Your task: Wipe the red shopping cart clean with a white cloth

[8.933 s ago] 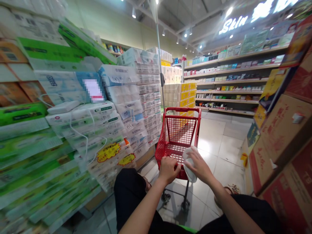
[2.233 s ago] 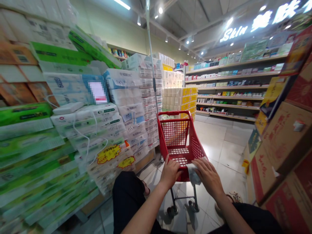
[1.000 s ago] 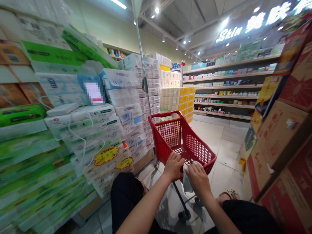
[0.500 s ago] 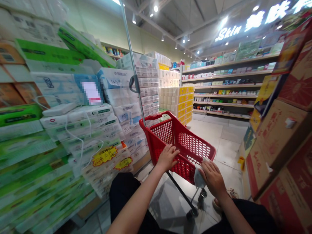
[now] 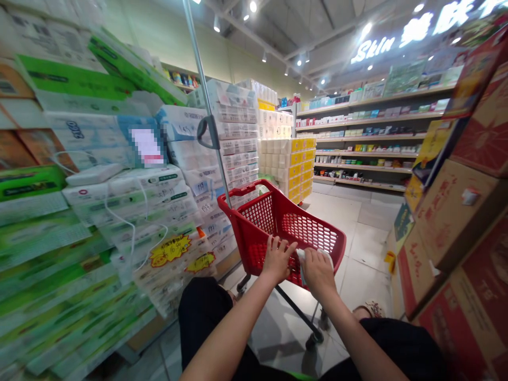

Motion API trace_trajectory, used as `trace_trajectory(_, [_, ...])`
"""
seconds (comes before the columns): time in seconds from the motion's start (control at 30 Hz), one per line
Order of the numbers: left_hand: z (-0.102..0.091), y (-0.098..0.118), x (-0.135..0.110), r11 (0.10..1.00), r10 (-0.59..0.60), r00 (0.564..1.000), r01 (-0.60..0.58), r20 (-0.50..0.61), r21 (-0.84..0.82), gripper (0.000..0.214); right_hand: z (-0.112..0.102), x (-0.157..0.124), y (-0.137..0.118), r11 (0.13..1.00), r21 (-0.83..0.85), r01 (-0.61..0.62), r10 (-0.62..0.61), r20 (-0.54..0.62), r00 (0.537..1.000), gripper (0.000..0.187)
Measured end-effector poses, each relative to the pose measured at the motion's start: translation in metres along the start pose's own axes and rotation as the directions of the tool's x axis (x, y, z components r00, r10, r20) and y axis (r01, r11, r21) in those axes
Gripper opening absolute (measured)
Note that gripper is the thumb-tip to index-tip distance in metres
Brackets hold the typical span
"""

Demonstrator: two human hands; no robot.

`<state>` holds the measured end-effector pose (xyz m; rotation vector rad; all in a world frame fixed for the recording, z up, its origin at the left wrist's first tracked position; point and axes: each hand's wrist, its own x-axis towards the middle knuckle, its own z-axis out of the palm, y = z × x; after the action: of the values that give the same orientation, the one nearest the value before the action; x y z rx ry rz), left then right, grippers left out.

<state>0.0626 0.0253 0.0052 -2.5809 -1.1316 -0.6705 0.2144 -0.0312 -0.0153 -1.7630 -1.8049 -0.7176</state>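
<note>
A red plastic shopping cart [image 5: 248,233] with perforated basket walls stands in front of me, its near side rim within reach. My left hand [image 5: 279,259] is hooked over that rim, with its fingers apart and curling down inside the basket. Just to the right, my right hand [image 5: 317,272] presses a pale cloth [image 5: 300,259] against the same rim. The cloth is folded over the edge, and its bulk is hidden under the palm. A tall metal pole [image 5: 200,69] with a grey loop handle rises at the cart's left end.
Stacked tissue packs [image 5: 130,201] fill the left side, with a white cable and yellow price tags. Cartons [image 5: 456,211] are piled at the right. Shelves [image 5: 365,137] of small goods line the back, beyond a pale tiled floor [image 5: 357,233]. My knees flank the cart.
My right hand has slid left along the rim with the cloth, closer to my left hand. The cart has shifted slightly left in view. The left hand stays on the rim.
</note>
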Motion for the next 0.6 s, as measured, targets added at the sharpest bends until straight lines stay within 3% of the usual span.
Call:
trace_trajectory(0.2, [0.001, 0.001, -0.001, 1.0, 0.008, 1.0, -0.008, 0.006, -0.009, 0.088, 0.006, 0.009, 0.006, 0.998, 0.045, 0.053, -0.056, 0.048, 0.997, 0.03])
trace_trajectory(0.47, [-0.002, 0.001, -0.001, 1.0, 0.026, 0.999, -0.025, 0.027, -0.007, 0.091, 0.0, -0.044, 0.081, 0.991, 0.114, 0.066, -0.058, -0.071, 0.996, 0.034])
trace_trajectory(0.6, [-0.003, 0.004, 0.0, 0.999, 0.034, 0.999, -0.034, 0.025, -0.011, 0.09, 0.003, -0.05, 0.086, 0.992, 0.124, 0.027, -0.016, -0.085, 0.996, 0.037])
